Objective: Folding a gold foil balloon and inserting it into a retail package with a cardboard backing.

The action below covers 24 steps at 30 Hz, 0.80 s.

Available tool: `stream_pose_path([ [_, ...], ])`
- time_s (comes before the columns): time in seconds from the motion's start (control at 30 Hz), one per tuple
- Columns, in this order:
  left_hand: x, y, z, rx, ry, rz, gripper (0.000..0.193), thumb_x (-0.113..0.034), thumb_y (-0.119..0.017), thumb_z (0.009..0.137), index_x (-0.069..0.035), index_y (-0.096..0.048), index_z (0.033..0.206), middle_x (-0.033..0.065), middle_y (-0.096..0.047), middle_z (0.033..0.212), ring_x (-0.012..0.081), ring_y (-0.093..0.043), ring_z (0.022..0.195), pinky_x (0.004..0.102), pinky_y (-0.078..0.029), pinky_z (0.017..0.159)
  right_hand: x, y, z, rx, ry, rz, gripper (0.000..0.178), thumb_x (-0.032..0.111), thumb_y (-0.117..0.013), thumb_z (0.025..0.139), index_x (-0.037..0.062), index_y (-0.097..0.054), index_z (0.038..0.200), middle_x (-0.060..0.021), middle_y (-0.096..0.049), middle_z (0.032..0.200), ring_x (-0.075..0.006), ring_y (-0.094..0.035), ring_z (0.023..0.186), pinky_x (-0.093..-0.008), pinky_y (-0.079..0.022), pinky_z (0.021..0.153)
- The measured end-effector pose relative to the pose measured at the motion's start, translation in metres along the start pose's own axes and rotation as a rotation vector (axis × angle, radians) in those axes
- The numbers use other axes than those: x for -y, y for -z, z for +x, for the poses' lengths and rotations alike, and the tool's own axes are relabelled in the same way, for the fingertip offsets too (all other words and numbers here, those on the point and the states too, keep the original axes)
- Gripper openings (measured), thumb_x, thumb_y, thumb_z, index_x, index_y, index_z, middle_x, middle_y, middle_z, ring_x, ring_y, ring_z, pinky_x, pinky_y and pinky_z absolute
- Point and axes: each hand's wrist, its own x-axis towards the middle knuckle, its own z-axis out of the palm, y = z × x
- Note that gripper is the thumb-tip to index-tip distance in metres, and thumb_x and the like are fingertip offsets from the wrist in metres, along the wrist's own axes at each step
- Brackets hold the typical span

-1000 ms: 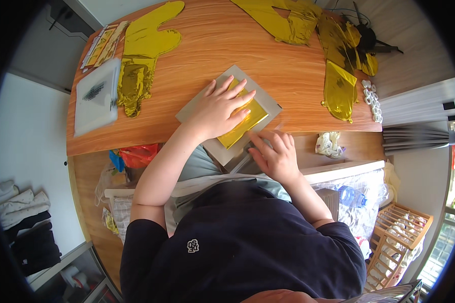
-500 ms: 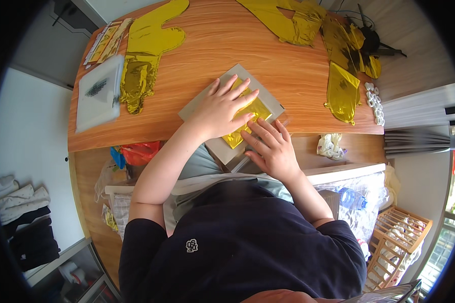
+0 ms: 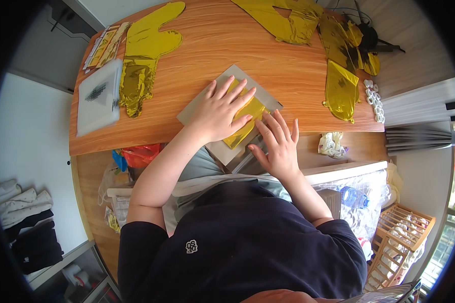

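Observation:
A piece of folded gold foil [image 3: 252, 112], like a deflated foil balloon, lies flat on a grey-beige board [image 3: 221, 150]. The board is turned cornerwise, and its near corner juts past the table's front edge. My left hand [image 3: 220, 112] rests spread over the foil's left side, palm down. At the foil's right edge is my right hand [image 3: 279, 149], fingers stretched and apart, its fingertips over the board's right side. A clear plastic sleeve [image 3: 245, 164] shows below the board, partly hidden.
Flat gold foil balloons lie at the table's [image 3: 212, 40] back left [image 3: 151, 40] and right [image 3: 341, 93]. Clear plastic bags [image 3: 100, 98] and flat packets [image 3: 105, 45] sit at left, white rings [image 3: 374, 101] at right. A dark stand [image 3: 371, 40] is at the back right.
My right hand has shifted slightly right, away from the foil's middle, and its fingers point further up. The foil looks smoother at its lower right. My left hand has barely moved.

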Motion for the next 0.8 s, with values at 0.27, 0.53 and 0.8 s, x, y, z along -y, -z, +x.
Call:
stream_pose_path([
  [0.27,0.002,-0.004,-0.002,-0.051,0.016,-0.082,0.076,-0.048,-0.054,0.103,-0.019,-0.023,0.167,0.0079,-0.032,0.170,0.0353,-0.027,0.157,0.0612,-0.020,0.126,0.007,-0.005,0.001,0.002,-0.044,-0.006,0.060,0.040,-0.072,0.094,0.0101,-0.060,0.144,-0.0141,-0.053,0.154,-0.0344,-0.045,0.147,-0.0590,-0.011,0.124],
  [0.53,0.003,-0.003,-0.002,-0.037,0.014,-0.074,0.074,-0.046,-0.054,0.104,-0.021,-0.025,0.167,0.0077,-0.031,0.171,0.0351,-0.026,0.157,0.0616,-0.019,0.126,0.015,-0.009,0.012,-0.012,-0.105,0.131,0.059,0.031,-0.076,0.092,0.0081,-0.059,0.144,-0.0153,-0.052,0.155,-0.0359,-0.041,0.150,-0.0620,-0.010,0.125],
  [0.8,-0.001,0.003,-0.001,-0.010,0.029,-0.078,0.074,-0.056,-0.057,0.100,-0.026,-0.035,0.163,0.0086,-0.033,0.169,0.0367,-0.026,0.157,0.0624,-0.020,0.125,0.007,-0.006,0.001,-0.045,-0.057,-0.004,0.046,0.025,-0.076,0.090,0.0117,-0.068,0.133,-0.0092,-0.060,0.146,-0.0338,-0.048,0.144,-0.0578,-0.014,0.125],
])
